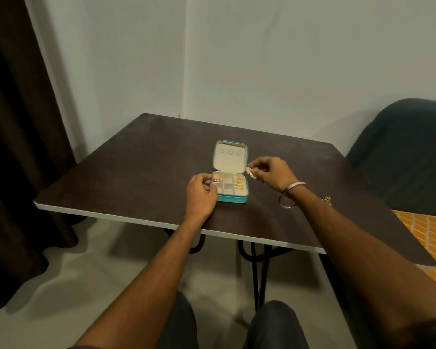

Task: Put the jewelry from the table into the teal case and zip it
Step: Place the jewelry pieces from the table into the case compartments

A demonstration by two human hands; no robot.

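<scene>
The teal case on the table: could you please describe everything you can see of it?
The teal case is small, squarish and round-cornered, lying open near the middle of the dark table. Its lid leans back, lined in cream fabric with three small tabs. The base is split into cream compartments: the left rear one holds gold jewelry, the right strip a row of gold rings, the others look empty. The left hand grips its left edge; the right hand holds an ornament at its right rear corner.

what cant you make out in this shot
- Head view: the piece pinched in the right hand is too small to identify.
- Gold item on the table: mostly hidden behind the right forearm.
- Teal case: its left edge is covered by the left hand.
</scene>
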